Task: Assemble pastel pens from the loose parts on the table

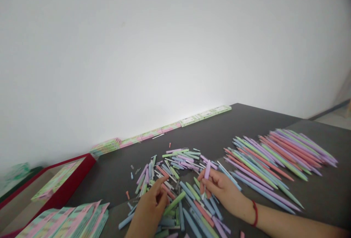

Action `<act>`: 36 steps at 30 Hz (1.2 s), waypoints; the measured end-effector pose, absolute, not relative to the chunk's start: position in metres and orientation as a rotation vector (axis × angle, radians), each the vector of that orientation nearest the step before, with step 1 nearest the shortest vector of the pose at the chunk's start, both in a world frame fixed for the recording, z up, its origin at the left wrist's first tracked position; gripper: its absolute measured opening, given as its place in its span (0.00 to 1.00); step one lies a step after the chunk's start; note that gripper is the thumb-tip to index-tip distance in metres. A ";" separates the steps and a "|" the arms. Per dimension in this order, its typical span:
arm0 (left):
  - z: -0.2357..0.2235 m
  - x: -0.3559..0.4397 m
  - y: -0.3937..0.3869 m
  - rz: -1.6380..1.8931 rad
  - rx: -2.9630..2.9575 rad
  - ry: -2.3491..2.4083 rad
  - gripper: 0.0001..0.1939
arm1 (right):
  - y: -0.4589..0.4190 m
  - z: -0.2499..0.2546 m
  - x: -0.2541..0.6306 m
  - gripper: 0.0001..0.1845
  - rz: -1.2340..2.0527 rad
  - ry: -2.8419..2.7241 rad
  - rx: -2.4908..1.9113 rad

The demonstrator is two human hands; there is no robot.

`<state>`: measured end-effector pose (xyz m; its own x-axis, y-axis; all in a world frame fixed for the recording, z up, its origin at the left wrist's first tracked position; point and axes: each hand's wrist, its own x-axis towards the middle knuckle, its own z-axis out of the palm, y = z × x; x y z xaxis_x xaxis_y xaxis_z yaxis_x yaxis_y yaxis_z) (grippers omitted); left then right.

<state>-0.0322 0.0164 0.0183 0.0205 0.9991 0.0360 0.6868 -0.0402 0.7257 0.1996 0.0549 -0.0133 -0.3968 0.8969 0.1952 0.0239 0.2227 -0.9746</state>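
My right hand (221, 191) pinches a purple pen barrel (207, 170) upright between thumb and fingers. A thin white piece shows below the grip. My left hand (154, 204) is over the near left side of the pile, index finger stretched out and the other fingers loosely curled, with nothing visible in it. Around both hands lies a loose pile of pastel pen parts (188, 165) in blue, green, purple and coral, mixed with thin white and clear pieces. Longer blue barrels (192, 221) lie between the hands, toward me.
Pointed pastel pens (274, 157) lie side by side on the right of the dark table (214, 135). Flat printed boxes (153, 132) line the wall. A red-rimmed box (74, 176) stands at left, and printed packets (74, 221) overlap in front of it.
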 end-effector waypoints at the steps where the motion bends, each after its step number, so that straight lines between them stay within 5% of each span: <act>1: 0.021 -0.033 0.016 0.788 1.787 1.736 0.21 | 0.055 -0.014 0.200 0.08 1.288 -1.646 -0.877; 8: 0.053 -0.028 0.013 0.564 2.027 1.892 0.11 | 0.056 -0.013 0.202 0.10 1.250 -1.674 -0.882; 20: 0.018 0.001 0.062 0.414 2.105 1.978 0.05 | 0.054 -0.010 0.204 0.11 1.271 -1.627 -0.828; 28: 0.030 0.005 0.047 0.583 1.751 1.642 0.01 | 0.052 0.001 0.196 0.15 1.575 -1.150 -0.646; 36: 0.012 0.021 -0.001 1.177 0.896 0.982 0.16 | 0.034 0.013 0.189 0.12 1.835 -0.770 -0.427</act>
<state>0.0210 -0.0009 0.0124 0.1033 0.9849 -0.1390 -0.3135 0.1648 0.9352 0.1890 0.0341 0.0132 -0.3843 0.9210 0.0642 -0.6912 -0.2410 -0.6814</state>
